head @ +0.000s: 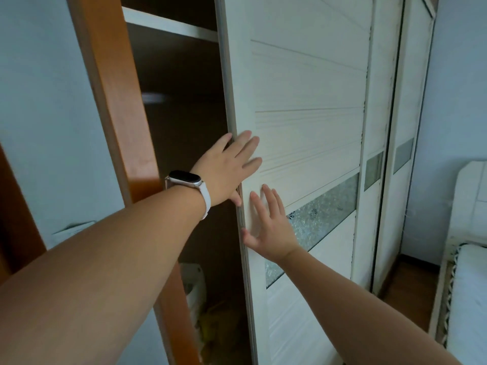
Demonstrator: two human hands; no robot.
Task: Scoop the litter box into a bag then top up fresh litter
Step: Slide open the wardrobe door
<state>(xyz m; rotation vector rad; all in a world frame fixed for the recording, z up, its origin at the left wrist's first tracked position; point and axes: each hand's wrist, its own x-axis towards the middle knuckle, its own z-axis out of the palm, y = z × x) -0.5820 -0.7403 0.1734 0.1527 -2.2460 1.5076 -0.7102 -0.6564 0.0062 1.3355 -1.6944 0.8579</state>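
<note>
Both my hands lie flat on a white sliding wardrobe door (311,96). My left hand (226,167), with a white-strapped watch on the wrist, presses the door near its left edge, fingers straight. Just below it, my right hand (268,225) presses the same door with spread fingers, thumb at the door's edge. The wardrobe stands partly open on the left, dark inside. No litter box, scoop or litter is plainly visible.
An orange wooden frame (113,101) borders the opening, with a white shelf (168,23) high inside. A white bag-like object (195,283) and something yellow (213,325) sit at the wardrobe's bottom. Further sliding doors (395,127) and a white bed (469,285) lie right.
</note>
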